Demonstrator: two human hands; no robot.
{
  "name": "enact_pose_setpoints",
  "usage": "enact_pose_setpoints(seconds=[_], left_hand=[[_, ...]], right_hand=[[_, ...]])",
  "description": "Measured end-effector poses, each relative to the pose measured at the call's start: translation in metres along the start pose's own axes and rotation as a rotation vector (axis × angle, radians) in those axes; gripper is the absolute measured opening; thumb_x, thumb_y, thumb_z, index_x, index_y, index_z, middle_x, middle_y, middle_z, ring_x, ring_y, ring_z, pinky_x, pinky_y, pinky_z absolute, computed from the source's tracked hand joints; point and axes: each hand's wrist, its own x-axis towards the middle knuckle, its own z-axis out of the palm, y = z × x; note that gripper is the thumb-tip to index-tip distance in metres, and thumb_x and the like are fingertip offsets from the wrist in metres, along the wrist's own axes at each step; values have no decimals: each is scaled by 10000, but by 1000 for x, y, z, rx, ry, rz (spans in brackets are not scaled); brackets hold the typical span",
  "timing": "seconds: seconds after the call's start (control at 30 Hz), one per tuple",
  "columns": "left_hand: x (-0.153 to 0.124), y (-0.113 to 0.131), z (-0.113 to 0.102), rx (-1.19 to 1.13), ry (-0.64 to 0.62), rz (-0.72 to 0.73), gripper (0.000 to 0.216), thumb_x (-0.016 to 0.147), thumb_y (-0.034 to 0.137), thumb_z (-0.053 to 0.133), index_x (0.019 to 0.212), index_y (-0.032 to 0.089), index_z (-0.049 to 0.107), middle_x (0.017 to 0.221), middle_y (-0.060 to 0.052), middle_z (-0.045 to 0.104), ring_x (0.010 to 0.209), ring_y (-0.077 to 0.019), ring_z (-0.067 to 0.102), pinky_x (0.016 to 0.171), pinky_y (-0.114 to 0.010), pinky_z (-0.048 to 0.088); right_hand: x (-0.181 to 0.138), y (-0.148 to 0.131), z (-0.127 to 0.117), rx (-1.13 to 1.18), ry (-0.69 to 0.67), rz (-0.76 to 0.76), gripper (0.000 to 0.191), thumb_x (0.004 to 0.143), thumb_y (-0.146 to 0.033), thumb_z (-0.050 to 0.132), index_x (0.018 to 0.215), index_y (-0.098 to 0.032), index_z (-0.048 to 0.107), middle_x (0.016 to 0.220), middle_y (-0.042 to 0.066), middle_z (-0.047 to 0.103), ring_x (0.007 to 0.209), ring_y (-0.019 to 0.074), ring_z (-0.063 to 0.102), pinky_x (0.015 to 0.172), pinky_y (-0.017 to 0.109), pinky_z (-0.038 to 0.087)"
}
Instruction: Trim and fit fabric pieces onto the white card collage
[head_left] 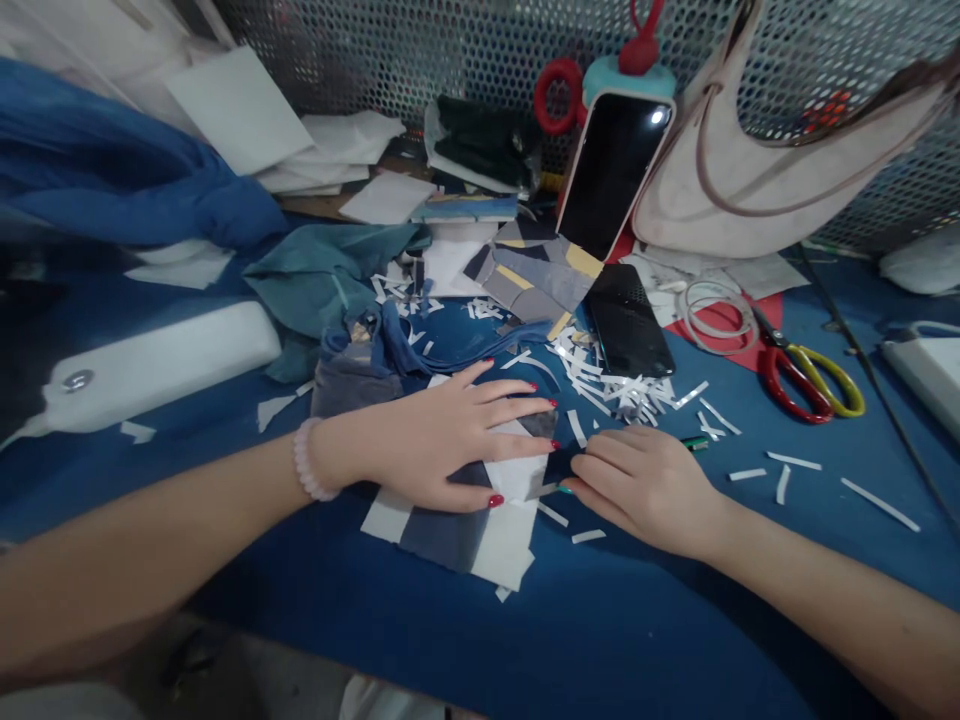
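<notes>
My left hand lies flat with fingers spread, pressing on a piece of dark grey fabric layered with white paper. To the right of this piece, my right hand is closed in a pinch near its edge. A small white strip lies by those fingertips. A green object with a metallic part shows from behind the right hand; whether the hand grips it is hidden. What sits inside the pinch I cannot make out.
White strips lie scattered across the blue table. Scissors with red and yellow handles rest at right. A phone stands upright, a black device below it. Fabric, a white case and a bag surround the work.
</notes>
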Motion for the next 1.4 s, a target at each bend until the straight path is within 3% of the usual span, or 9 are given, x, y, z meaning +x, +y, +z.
enact_pose_setpoints(seconds=[0.17, 0.37, 0.47, 0.6, 0.9, 1.4], left_hand=[[0, -2, -1, 8, -13, 47, 609, 952, 429, 534, 1518, 223, 445, 1621, -146, 358, 1504, -368, 299, 1206, -652, 156], [0, 0, -1, 2, -29, 43, 614, 947, 417, 504, 1522, 209, 441, 1616, -121, 372, 1522, -321, 281, 1245, -590, 80], [0, 2, -3, -2, -37, 35, 630, 939, 404, 503, 1525, 182, 436, 1605, -130, 391, 1513, -324, 300, 1241, -587, 117], [1, 4, -6, -14, -45, 37, 628, 935, 384, 498, 1521, 168, 441, 1598, -125, 404, 1507, -333, 311, 1235, -591, 149], [1, -4, -2, -67, -50, 58, 622, 951, 421, 506, 1524, 187, 446, 1614, -112, 379, 1518, -334, 285, 1260, -546, 49], [3, -7, 0, -89, -52, 55, 632, 939, 418, 507, 1527, 195, 440, 1600, -118, 407, 1508, -357, 291, 1242, -579, 72]], right_hand=[[1, -4, 1, -23, 35, -28, 414, 1069, -238, 404, 712, -172, 601, 641, 6, 591, 579, 123, 532, 552, 254, 353], [7, -12, 4, -22, 88, -81, 500, 1096, -293, 337, 702, -158, 613, 613, 5, 587, 548, 121, 532, 538, 254, 366], [8, -15, 4, -33, 105, -53, 512, 1100, -302, 319, 720, -152, 627, 628, 11, 611, 551, 123, 546, 536, 255, 375], [7, -14, 4, -40, 90, -48, 519, 1101, -302, 312, 717, -149, 625, 629, 15, 616, 553, 123, 559, 538, 254, 378], [9, -9, 6, 43, 34, -102, 519, 1103, -311, 301, 723, -170, 625, 623, 10, 596, 555, 116, 523, 553, 244, 365], [10, -5, 6, 121, 36, -134, 537, 1102, -289, 270, 704, -166, 609, 611, 8, 581, 551, 115, 524, 551, 239, 374]])
